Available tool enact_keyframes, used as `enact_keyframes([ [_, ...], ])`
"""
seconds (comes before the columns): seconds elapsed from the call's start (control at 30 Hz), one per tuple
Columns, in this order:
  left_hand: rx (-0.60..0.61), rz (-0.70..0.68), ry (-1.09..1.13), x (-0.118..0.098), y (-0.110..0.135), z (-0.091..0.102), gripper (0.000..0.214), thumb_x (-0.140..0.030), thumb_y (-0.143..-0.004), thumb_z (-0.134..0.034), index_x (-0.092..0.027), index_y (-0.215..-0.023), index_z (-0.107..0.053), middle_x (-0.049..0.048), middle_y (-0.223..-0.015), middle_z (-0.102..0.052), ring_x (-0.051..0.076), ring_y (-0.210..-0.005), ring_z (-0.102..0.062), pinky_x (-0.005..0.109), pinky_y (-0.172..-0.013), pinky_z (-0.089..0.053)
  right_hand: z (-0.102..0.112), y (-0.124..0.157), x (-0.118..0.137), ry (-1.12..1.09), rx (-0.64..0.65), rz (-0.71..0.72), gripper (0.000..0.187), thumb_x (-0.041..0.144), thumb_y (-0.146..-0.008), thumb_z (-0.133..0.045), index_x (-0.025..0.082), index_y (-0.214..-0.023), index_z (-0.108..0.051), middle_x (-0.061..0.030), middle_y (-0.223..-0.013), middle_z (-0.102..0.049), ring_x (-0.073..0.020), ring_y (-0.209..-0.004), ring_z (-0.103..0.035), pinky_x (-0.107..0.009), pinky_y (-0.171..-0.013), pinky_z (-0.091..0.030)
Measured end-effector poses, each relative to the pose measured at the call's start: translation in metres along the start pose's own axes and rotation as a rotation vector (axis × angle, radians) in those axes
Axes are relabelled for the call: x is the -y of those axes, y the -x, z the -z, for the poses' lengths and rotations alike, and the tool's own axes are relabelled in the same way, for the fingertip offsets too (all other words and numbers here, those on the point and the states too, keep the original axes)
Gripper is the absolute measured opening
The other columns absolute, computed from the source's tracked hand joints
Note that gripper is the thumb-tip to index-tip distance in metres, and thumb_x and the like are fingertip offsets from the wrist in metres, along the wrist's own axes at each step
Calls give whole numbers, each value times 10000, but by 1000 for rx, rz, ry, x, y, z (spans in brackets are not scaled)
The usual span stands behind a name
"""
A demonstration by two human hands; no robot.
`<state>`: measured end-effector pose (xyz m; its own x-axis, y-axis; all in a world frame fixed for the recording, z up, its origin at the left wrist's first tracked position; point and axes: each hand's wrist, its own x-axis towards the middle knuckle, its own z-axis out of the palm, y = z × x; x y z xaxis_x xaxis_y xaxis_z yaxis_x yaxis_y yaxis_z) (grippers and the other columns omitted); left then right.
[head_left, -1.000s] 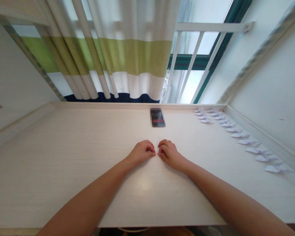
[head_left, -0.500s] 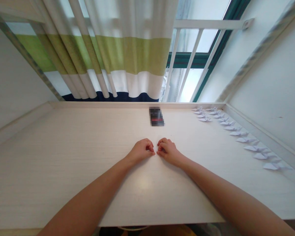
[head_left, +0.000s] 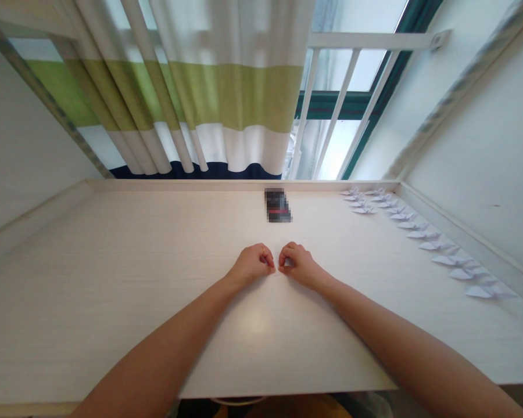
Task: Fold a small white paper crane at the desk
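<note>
Over the middle of the pale table (head_left: 148, 249), my left hand (head_left: 253, 262) and my right hand (head_left: 300, 266) face each other with a narrow gap between them. Both are closed in a pinch, thumb against curled fingers. Whatever lies between the fingertips, if anything, is too small and pale against the tabletop to make out. Just beyond the hands lies a dark, blurred rectangular object (head_left: 278, 205) with a red stripe. Folded white paper cranes (head_left: 422, 234) stand in a line along the table's right side, with a shorter group of cranes (head_left: 362, 209) beside their far end.
A raised rim (head_left: 200, 186) runs along the table's far edge. Behind it hang a white and green curtain (head_left: 244, 96) and a white railing (head_left: 370, 40) before a window. Walls close in on the left and right. The table's front edge is near my body.
My fingers have shifted very slightly, still pinched and close together. The view has tilted a little. The cranes and the dark object stay in place.
</note>
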<state>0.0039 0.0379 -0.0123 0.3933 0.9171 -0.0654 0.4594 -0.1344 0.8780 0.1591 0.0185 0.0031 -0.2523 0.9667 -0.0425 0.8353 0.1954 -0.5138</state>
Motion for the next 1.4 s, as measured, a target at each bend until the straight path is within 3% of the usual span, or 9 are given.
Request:
enact_keyframes([
  [0.2,1,29,28,2,-3,-1,141,-97,-513,-631,-142,-486,-501,-13,-690,-573,87,-581,-497,216,-559,-386,5,-2,-12,-190,37,137,117,47,-640,-561,160,-635,-592,-18,-788,-541,-142,-796,-518,-263,-732,-386],
  [0.27,-1,27,33,2,-3,-1,140,-101,-512,-633,-143,-488,-502,-14,-686,-574,86,-579,-496,215,-555,-385,6,-3,-14,-243,52,135,59,103,-674,-568,153,-656,-595,-17,-769,-535,-133,-763,-521,-248,-699,-397],
  [0.4,-10,-1,13,2,-3,-1,131,-112,-513,-635,-143,-488,-510,-17,-667,-573,86,-580,-497,212,-555,-379,3,-5,-8,-91,25,37,125,289,-658,-645,167,-671,-619,-32,-806,-546,-164,-792,-512,-283,-694,-378],
  [0.53,5,-9,24,2,-3,-1,139,-152,-508,-660,-140,-492,-522,-13,-674,-579,82,-565,-492,209,-540,-380,1,-6,0,56,21,-40,150,316,-619,-683,189,-676,-625,-41,-859,-561,-199,-846,-504,-311,-698,-352],
  [0.73,13,-13,56,1,-1,0,158,-194,-519,-673,-132,-513,-528,-1,-689,-581,71,-536,-465,206,-513,-362,5,-9,4,80,86,-41,126,293,-628,-677,192,-680,-623,-48,-863,-558,-213,-863,-504,-317,-700,-350],
  [1.0,68,-44,63,6,-3,3,101,-70,-533,-612,-127,-505,-533,12,-765,-595,78,-587,-500,212,-563,-392,12,-10,-1,16,123,66,63,132,-608,-639,172,-646,-610,-24,-803,-545,-158,-779,-514,-269,-689,-382],
  [1.4,110,-57,48,5,-2,8,89,-59,-527,-594,-124,-491,-544,43,-834,-608,112,-662,-535,232,-609,-399,16,-14,-14,-90,174,181,145,31,-570,-605,154,-647,-607,-5,-773,-519,-115,-707,-510,-231,-674,-411],
])
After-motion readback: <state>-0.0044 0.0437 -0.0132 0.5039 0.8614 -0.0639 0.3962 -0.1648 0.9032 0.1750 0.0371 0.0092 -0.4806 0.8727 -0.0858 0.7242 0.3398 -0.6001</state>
